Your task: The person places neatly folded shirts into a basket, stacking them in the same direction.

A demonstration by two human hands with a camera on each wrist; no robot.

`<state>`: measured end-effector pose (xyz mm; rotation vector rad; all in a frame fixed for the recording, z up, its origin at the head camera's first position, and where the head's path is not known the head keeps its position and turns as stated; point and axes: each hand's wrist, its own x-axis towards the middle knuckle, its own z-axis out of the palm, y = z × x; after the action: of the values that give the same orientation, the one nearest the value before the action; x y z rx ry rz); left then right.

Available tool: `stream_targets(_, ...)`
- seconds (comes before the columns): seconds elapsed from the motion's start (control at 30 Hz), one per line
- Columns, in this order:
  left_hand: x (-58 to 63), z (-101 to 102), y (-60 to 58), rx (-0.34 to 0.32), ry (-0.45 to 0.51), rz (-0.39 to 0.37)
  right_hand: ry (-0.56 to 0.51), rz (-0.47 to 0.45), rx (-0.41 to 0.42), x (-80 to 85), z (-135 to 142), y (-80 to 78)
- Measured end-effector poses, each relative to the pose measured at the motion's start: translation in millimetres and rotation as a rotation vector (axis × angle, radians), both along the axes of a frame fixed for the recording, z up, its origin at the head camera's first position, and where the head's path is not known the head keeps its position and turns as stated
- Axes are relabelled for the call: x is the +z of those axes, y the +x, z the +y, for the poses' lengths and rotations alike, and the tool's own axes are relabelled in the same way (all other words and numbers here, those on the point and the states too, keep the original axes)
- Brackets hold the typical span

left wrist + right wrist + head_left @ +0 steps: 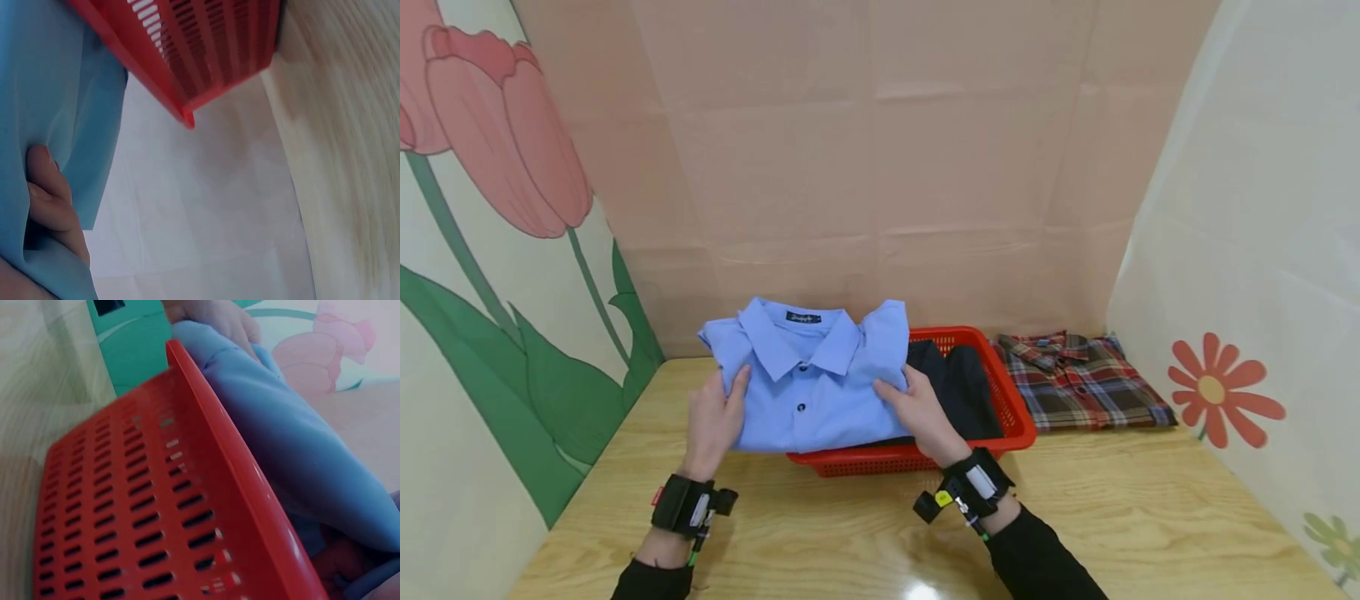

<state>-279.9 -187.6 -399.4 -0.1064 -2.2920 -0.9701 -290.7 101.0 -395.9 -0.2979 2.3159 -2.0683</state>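
A folded light blue shirt (831, 400) with a collar and dark buttons is held up by both hands, over the left part of a red plastic basket (1018, 417). My left hand (713, 421) grips its left side, thumb on the front; in the left wrist view curled fingers (53, 203) press into the cloth from behind. On the opposite side my right hand (925, 412) pinches the shirt, thumb on top and the other fingers hidden beneath. The right wrist view shows the shirt's folded lower edge (294, 431) just beyond the basket rim (231, 444).
Dark folded clothing (973, 392) lies inside the basket. Right of it, a folded plaid shirt (1086, 383) rests on the wooden table (820, 533). A brown paper-like backdrop (865, 167) stands behind, and flower-printed sheets (1247, 250) flank both sides.
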Motion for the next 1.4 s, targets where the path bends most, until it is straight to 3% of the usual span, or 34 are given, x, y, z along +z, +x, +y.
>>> stream_targets(0.37,-1.3,18,-0.1,-0.073,0.043,-0.012,0.107,0.084,-0.011,7.5,22,-6.1)
stream_targets(0.77,-4.1,43,-9.1,-0.143,0.073,-0.039,0.190,0.089,-0.029,11.4,50,-12.1)
stream_targets(1.03,-8.1,58,-16.1,-0.223,0.074,-0.100,0.228,0.085,-0.045,12.0,72,-15.2)
stream_targets(1.4,-2.9,81,-24.5,-0.262,-0.033,-0.190,0.306,0.107,-0.082,11.0,97,-21.9)
